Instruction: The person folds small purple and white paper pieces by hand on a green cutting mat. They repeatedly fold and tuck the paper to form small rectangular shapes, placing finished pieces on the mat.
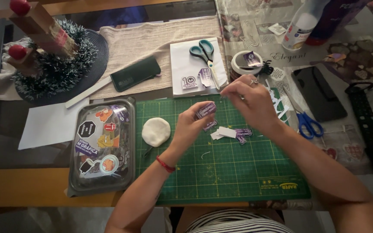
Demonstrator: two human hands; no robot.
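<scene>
Purple sticker (206, 110) pinched in the fingers of the left hand (194, 124), held above a green cutting mat (221, 172) on the desk. Right hand (251, 103) hovers just beside it, fingertips pinched together. More cut stickers (232, 133) lie on the mat beneath; a white round pad (156, 131) sits left.

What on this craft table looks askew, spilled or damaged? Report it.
Nothing looks spilled or damaged. Small purple stickers and white backing scraps lie loose on the green cutting mat below the left hand and right hand, and the blue-handled scissors sit off the mat's right edge.
</scene>
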